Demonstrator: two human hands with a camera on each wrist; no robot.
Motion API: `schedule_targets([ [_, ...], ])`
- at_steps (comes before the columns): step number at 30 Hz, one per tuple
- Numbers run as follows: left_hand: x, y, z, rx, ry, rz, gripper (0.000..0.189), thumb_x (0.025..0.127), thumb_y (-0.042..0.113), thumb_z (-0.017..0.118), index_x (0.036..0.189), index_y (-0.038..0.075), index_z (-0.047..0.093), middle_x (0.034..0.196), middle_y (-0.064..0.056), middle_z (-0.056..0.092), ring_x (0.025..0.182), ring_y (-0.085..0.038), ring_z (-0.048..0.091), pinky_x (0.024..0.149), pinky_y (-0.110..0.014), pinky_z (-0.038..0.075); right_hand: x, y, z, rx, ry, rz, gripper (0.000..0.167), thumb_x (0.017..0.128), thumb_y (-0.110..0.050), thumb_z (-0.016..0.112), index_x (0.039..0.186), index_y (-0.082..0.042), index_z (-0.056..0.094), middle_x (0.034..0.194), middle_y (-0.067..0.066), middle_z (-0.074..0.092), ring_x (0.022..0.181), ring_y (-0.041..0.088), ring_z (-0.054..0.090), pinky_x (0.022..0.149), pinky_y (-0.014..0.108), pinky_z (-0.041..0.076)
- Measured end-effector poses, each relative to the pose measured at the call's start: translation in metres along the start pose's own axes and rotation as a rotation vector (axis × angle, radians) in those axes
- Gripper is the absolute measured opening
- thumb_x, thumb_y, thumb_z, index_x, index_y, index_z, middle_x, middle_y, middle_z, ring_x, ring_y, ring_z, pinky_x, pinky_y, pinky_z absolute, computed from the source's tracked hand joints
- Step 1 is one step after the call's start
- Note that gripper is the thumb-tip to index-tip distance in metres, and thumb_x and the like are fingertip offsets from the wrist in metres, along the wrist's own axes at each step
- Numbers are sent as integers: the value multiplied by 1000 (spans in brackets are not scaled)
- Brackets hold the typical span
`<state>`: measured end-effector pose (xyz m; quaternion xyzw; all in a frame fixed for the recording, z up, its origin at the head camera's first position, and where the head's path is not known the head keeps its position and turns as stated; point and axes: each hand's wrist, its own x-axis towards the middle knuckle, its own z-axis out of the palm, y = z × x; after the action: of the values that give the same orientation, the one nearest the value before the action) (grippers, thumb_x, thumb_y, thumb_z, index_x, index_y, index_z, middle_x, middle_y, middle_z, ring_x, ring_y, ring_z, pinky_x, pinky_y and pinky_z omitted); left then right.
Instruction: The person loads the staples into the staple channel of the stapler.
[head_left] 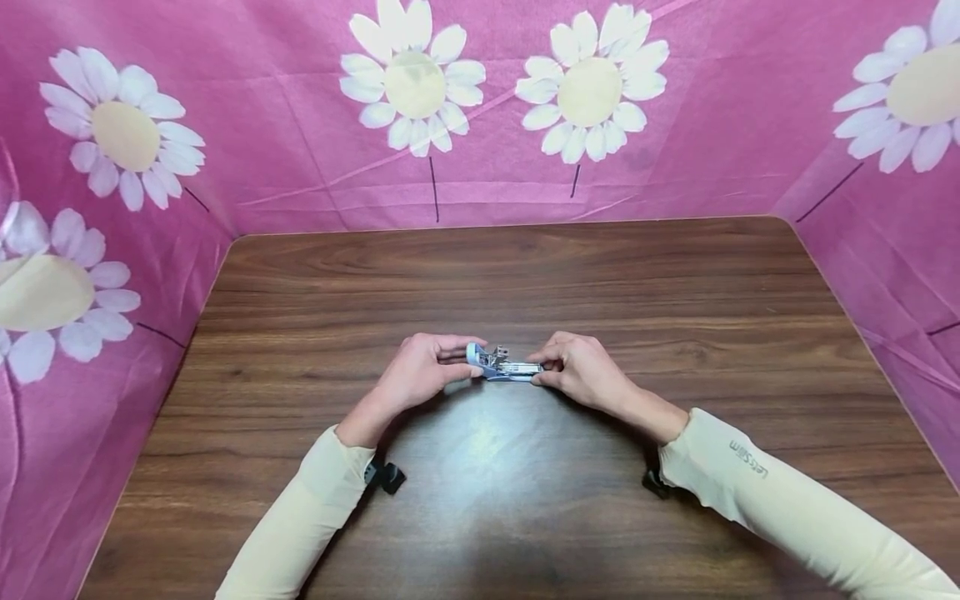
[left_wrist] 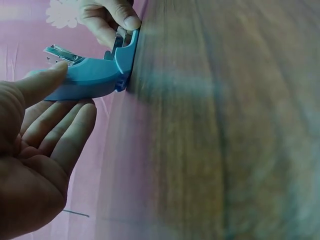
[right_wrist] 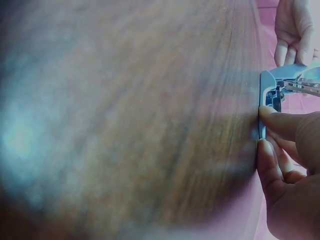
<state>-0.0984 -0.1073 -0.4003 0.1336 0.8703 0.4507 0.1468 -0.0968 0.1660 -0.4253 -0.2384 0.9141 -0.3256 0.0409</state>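
Note:
A small light-blue stapler (head_left: pixel 512 377) stands opened up at the middle of the table, its metal staple parts showing. With thumb and fingers my left hand (head_left: pixel 412 368) pinches its raised blue top (left_wrist: pixel 92 79), thumb on one side and fingertips on the other. That top is swung well back from the base (right_wrist: pixel 265 82), which stays low along the tabletop. At the other end, my right hand (head_left: pixel 592 371) pinches the base between thumb and fingers. The fingers of that hand partly hide the end of the base.
The brown wood-grain table (head_left: pixel 480 283) stretches out around both hands. Pink cloth (head_left: pixel 300 125) printed with large white daisies hangs along the back and both sides. A dark wrist strap (head_left: pixel 386 476) shows below the left sleeve, and another dark piece (head_left: pixel 655 483) by the right cuff.

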Motion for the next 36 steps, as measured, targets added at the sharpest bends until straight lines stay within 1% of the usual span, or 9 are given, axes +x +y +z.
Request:
schedule_targets([
  [2,1,-2,2,-15,-9,-3,37,84,32,84,120,29,76,106,8,78,89,-3,68,78,-29,51,0,0,0,-2,2,2,26,80,-16,86,106,-14,81,89,-5,71,72,5,57,65,24,46],
  [4,2,-3,3,-28,-14,-10,39,83,33,84,121,31,76,109,9,77,92,-4,67,81,-30,51,-1,0,0,-6,4,2,26,80,-16,86,106,-14,81,89,-5,71,73,5,57,66,24,46],
  [5,2,-4,4,-34,-15,-13,40,83,33,84,122,31,75,110,9,77,97,-4,67,85,-31,52,-1,0,0,-8,4,1,26,80,-16,86,106,-14,81,90,-5,71,73,5,58,66,25,46],
  [7,2,-3,5,-36,-16,-16,41,83,34,84,123,31,75,112,9,76,104,-5,68,90,-33,52,0,-1,1,-7,3,0,27,80,-16,86,106,-14,81,90,-5,71,73,6,58,66,25,47],
  [12,2,2,7,-61,-28,-32,42,83,31,84,124,25,75,111,7,77,109,-7,69,96,-36,53,0,-2,2,0,-14,11,28,80,-17,86,107,-14,81,91,-4,71,74,6,58,66,25,47],
  [16,3,4,9,-101,-35,-33,42,84,25,84,124,19,75,110,3,77,107,-9,71,95,-34,55,1,-1,2,-2,-6,16,27,80,-17,86,106,-15,81,90,-5,71,73,5,58,66,25,46],
  [25,7,8,13,-91,-37,-26,47,82,24,86,127,22,73,113,3,76,112,-8,69,90,-28,54,0,0,2,-1,11,7,27,78,-16,87,105,-13,82,90,-3,72,72,6,58,65,25,47],
  [31,8,12,18,-143,-18,-13,31,80,14,86,110,15,75,108,-1,78,104,-12,74,88,-25,56,0,1,2,-3,22,-11,27,78,-16,87,103,-10,81,92,-2,73,75,8,61,67,26,48],
  [36,8,15,18,-85,-4,26,27,81,19,86,107,16,79,102,0,79,96,-8,75,83,-24,56,0,1,2,5,26,-11,27,77,-16,88,103,-12,82,92,-3,74,74,7,61,66,25,48],
])
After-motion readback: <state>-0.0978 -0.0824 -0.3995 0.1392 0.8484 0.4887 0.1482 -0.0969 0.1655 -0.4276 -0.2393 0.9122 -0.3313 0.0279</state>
